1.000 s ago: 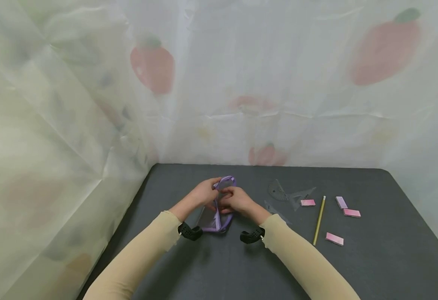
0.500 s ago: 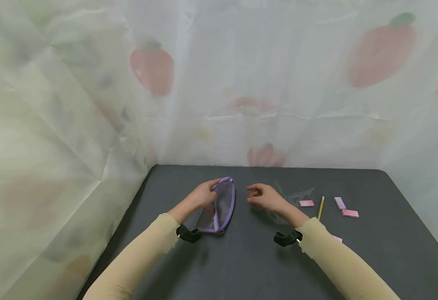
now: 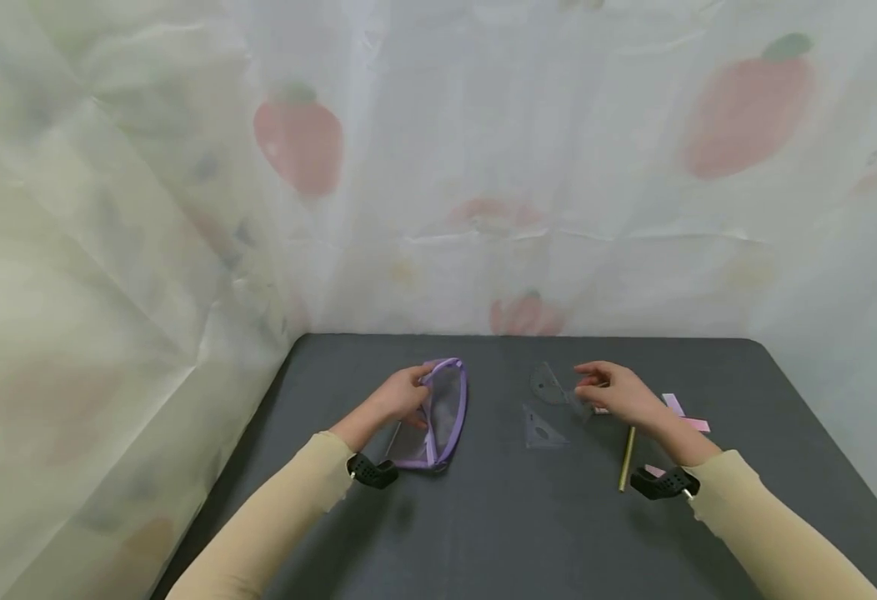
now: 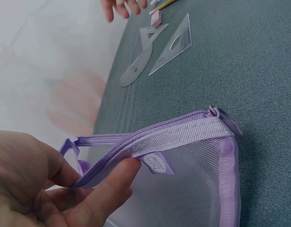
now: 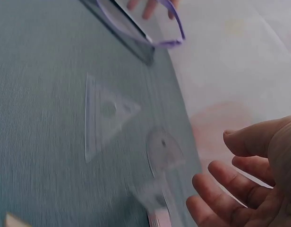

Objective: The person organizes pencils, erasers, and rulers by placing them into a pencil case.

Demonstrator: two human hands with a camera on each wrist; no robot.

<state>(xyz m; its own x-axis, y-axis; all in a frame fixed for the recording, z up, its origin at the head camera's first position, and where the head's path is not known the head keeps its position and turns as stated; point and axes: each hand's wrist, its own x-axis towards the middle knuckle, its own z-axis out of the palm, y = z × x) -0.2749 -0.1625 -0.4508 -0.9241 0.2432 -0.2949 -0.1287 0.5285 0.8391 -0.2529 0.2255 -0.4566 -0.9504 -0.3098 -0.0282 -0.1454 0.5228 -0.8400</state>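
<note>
Fingers of the left hand pinch the purple pouch by its zipped edge.
Over the table, the right hand hangs free, fingers loosely parted, near a protractor.

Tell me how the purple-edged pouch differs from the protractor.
The pouch has purple edging and a zipper, while the protractor is colourless, with one curved side. The pouch is clearly larger than the protractor. The left hand grips the pouch, while the protractor lies flat on the table with no hand on it. Both are at least partly see-through.
</note>
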